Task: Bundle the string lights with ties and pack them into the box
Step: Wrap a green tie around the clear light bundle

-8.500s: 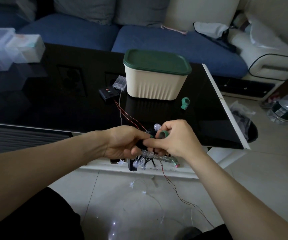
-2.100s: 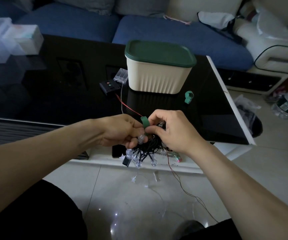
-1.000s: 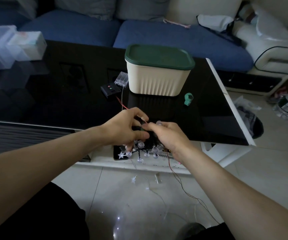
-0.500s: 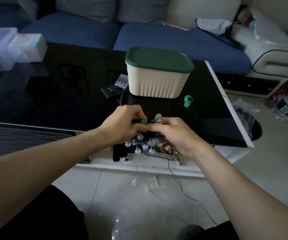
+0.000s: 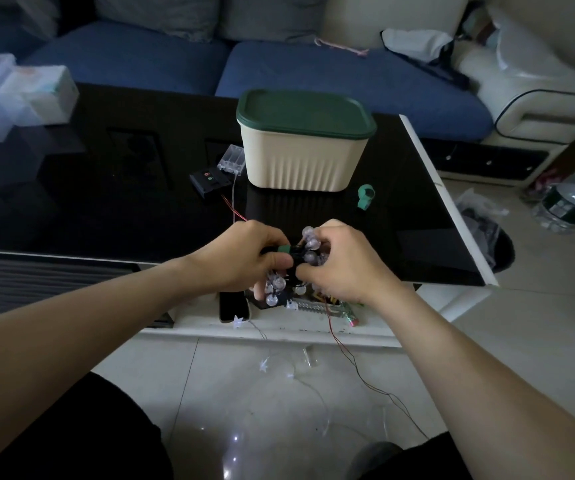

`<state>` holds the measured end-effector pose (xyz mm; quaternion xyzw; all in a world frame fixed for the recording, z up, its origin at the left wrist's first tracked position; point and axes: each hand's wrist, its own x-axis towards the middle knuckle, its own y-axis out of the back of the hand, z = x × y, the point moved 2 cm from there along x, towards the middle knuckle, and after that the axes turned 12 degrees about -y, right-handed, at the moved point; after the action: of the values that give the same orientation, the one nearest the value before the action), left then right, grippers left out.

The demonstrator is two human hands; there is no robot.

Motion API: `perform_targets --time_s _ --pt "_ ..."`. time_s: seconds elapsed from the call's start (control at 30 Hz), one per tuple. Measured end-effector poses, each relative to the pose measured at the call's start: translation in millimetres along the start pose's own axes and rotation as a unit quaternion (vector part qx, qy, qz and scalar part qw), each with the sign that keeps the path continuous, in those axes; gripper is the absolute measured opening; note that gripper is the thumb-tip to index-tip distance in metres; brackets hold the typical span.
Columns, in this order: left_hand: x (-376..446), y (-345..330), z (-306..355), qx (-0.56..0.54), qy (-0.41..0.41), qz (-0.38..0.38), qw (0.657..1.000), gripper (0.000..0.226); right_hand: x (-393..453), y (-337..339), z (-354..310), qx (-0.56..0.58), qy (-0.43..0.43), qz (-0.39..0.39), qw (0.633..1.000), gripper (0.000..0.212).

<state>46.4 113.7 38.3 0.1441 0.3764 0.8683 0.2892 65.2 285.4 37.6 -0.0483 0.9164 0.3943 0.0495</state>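
Green tie point(image 5: 283, 249), wrapped about the string lights point(image 5: 308, 258), pinched by our left hand point(image 5: 244, 258); right hand point(image 5: 343, 263) closed on the bulbs, keeping the coil gathered for fastening. Box point(image 5: 305, 143), lid on, at twelve o'clock on the desk point(image 5: 106, 202); spare tie point(image 5: 365, 196) at one.

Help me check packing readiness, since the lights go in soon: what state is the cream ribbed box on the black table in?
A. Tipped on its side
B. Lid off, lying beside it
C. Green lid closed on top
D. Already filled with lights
C: the dark green lid sits flat, covering the cream ribbed box, which stands upright on the black table.
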Motion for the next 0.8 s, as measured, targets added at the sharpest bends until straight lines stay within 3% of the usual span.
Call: perform_targets --time_s 0.33,0.43,0.5,0.57,0.67,0.8 --pt "1.6 -10.6 -8.9 -0.127 0.074 -0.125 0.981 0.025 -0.4 -2.0 2.4 -0.041 0.049 0.004 0.998 0.005" --pt "-1.9 -11.6 -9.2 -0.206 0.104 -0.155 0.96 0.03 -1.2 -2.5 3.1 -0.03 0.056 -0.018 0.998 0.03" --pt "-5.4 -10.8 -11.7 -0.248 0.108 -0.179 0.946 0.032 -2.0 -4.1 3.7 -0.012 0.055 -0.039 0.998 0.018" --pt "-6.7 -11.9 -15.8 -0.298 0.118 -0.181 0.93 0.032 -2.0 -5.9 4.8 -0.012 0.059 -0.037 0.997 0.007" --pt "-6.1 -16.1 -18.4 -0.376 0.142 -0.158 0.902 0.029 0.6 -8.4 5.5 -0.015 0.064 -0.025 0.998 0.027" --pt "-3.9 -15.7 -16.1 -0.47 0.151 -0.117 0.862 0.025 4.8 -7.1 5.4 0.027 0.082 0.007 0.996 0.032"
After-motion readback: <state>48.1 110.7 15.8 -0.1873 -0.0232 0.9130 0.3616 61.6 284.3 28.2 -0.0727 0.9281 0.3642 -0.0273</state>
